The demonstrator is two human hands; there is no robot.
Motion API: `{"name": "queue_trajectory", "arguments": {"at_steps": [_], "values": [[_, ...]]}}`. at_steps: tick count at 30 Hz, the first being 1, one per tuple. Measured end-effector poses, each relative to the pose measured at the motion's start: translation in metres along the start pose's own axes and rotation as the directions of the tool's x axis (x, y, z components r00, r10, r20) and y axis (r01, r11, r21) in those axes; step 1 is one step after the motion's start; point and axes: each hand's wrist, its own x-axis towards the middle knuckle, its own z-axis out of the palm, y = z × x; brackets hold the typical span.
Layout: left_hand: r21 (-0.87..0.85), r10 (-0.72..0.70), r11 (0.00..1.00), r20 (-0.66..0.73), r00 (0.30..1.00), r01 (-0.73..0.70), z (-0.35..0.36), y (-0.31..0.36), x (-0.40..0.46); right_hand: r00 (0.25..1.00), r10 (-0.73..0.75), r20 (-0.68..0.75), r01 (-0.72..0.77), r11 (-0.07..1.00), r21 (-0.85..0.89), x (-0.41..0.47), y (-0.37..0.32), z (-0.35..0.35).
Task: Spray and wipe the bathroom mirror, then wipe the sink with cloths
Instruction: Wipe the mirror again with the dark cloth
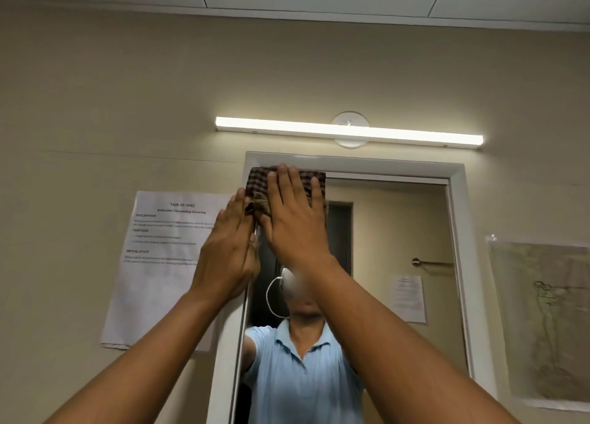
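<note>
mirror (383, 232) top corner: right grip (295, 219) flat, pressing cloth (258, 184).

Printed sheet (166, 264) taped to the wall at 9 o'clock of the mirror (383, 232) is showing "TASK ID:3062" as its top line. Headings below are reading "DESCRIPTION", "TASK GOAL", "INITIAL STATE"; the title line and body text are too blurred to read. Small notice (408, 297) reflected in the mirror at 3 o'clock is carrying print, illegible.
</note>
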Motion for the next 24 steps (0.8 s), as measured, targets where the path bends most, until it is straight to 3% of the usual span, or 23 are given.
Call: {"name": "queue_trajectory", "arguments": {"at_steps": [4,10,17,24], "values": [[-0.014,0.016,1.000,0.002,1.000,-0.016,0.002,-0.004,-0.002,0.994,-0.112,0.003,0.112,0.994,-0.015,-0.015,0.005,0.002],[0.129,0.007,0.992,0.036,0.999,-0.011,0.002,-0.004,-0.002,0.973,-0.228,0.041,0.231,0.966,-0.114,-0.048,0.048,-0.004],[0.164,-0.004,0.986,0.041,0.999,-0.003,0.003,-0.005,-0.003,1.000,-0.005,-0.007,0.004,0.999,-0.042,-0.060,0.126,-0.030],[0.186,-0.013,0.983,0.035,0.999,0.006,0.005,-0.007,-0.002,0.974,0.219,-0.065,-0.218,0.976,0.014,-0.098,0.172,-0.031]]}}
